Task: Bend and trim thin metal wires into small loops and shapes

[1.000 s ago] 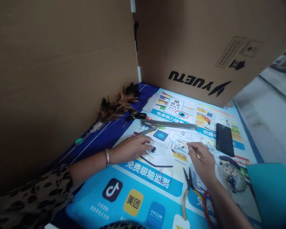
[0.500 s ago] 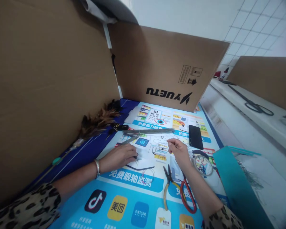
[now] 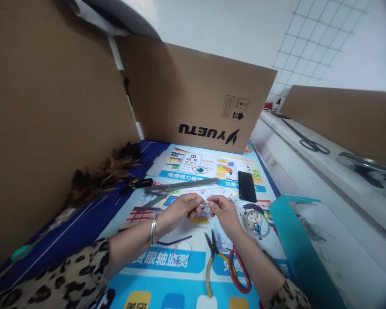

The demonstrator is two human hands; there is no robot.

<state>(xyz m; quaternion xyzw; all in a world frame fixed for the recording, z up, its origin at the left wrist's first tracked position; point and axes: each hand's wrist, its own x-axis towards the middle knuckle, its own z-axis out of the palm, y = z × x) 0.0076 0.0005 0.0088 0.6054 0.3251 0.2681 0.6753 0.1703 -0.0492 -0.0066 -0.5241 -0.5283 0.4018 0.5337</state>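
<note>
My left hand (image 3: 182, 209) and my right hand (image 3: 224, 212) meet above the printed blue mat (image 3: 167, 262), fingertips pinched together on a small piece (image 3: 205, 208) too small to name. A silver bangle sits on my left wrist. Just below the hands lie yellow-handled pliers (image 3: 212, 257) and red-handled pliers (image 3: 238, 271). A bundle of thin grey wires (image 3: 183, 186) lies on the mat beyond the hands. A black wire (image 3: 175, 240) and a thin wire loop lie under my left wrist.
Cardboard walls (image 3: 193, 103) close off the left and back. A feather duster (image 3: 99, 178) lies at the left. A black phone (image 3: 247, 186), a tape roll (image 3: 256, 221) and a teal box (image 3: 296, 249) sit at the right. Scissors (image 3: 309, 141) lie on the white ledge beyond.
Both hands have lifted off the mat and come together, pinching a small piece between them. The camera has tilted upward and turned right, showing more of the wall and the ledge.
</note>
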